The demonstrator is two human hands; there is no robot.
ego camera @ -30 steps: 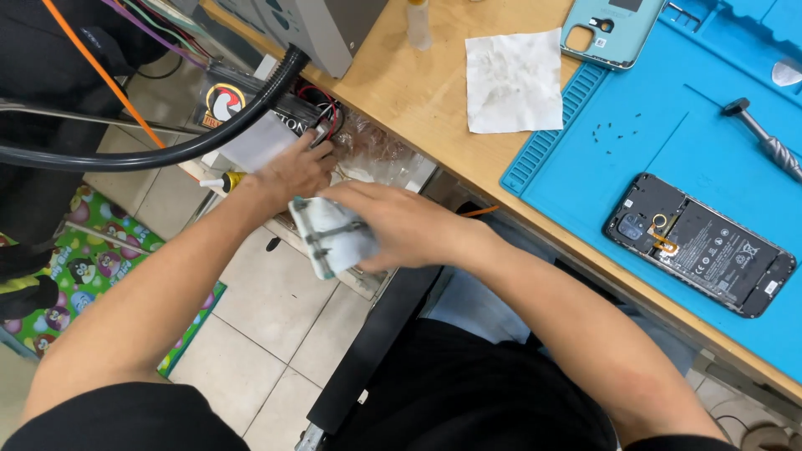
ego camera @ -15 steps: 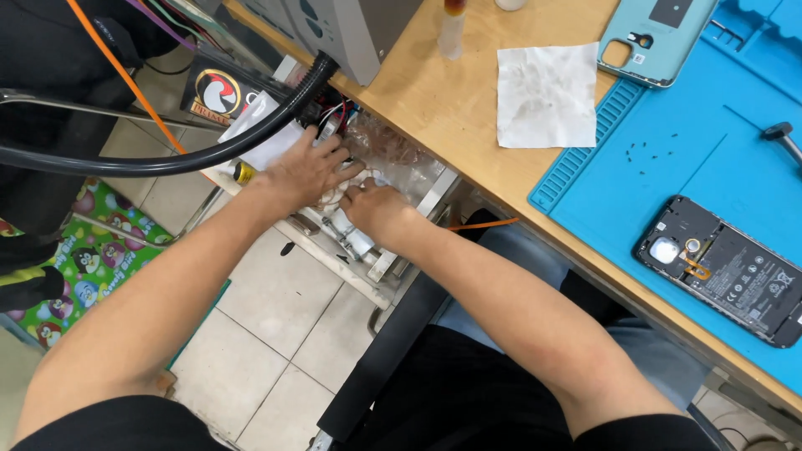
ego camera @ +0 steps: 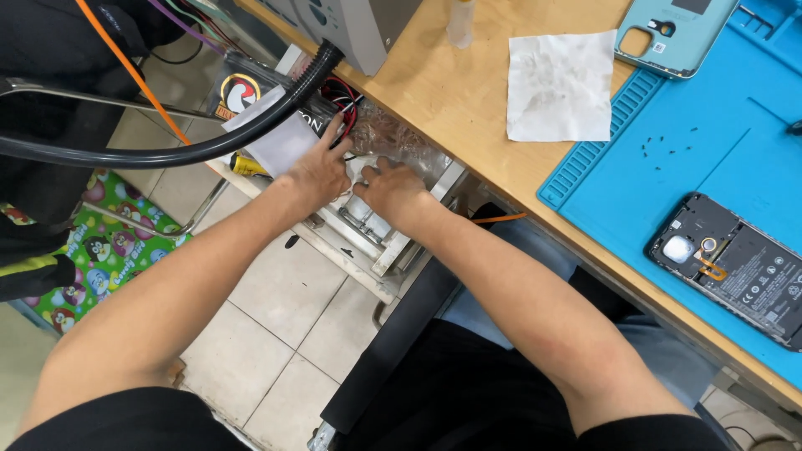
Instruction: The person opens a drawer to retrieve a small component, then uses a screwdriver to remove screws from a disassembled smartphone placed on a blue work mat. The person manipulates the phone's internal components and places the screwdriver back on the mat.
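Both my hands reach down into a cluttered metal tray (ego camera: 372, 242) that hangs beside the wooden desk (ego camera: 447, 100). Spread over wires and white paper at the tray's far end, my left hand (ego camera: 320, 171) rests next to a black corrugated hose (ego camera: 209, 144). My right hand (ego camera: 388, 188) lies just to its right, with its fingertips pushed into clear plastic bags (ego camera: 397, 142). Whether those fingers grip anything is hidden.
On the desk lie a blue work mat (ego camera: 718, 142), an opened phone with its back off (ego camera: 735, 267), a teal phone case (ego camera: 672, 33), a crumpled white tissue (ego camera: 560, 83), a small bottle (ego camera: 461, 21) and a grey box (ego camera: 368, 29). A colourful mat (ego camera: 109, 250) covers the tiled floor.
A second ago my right hand held a grey-white bundle above the tray. It has since gone down into the tray, and the bundle is no longer seen in it. My view shifted left.
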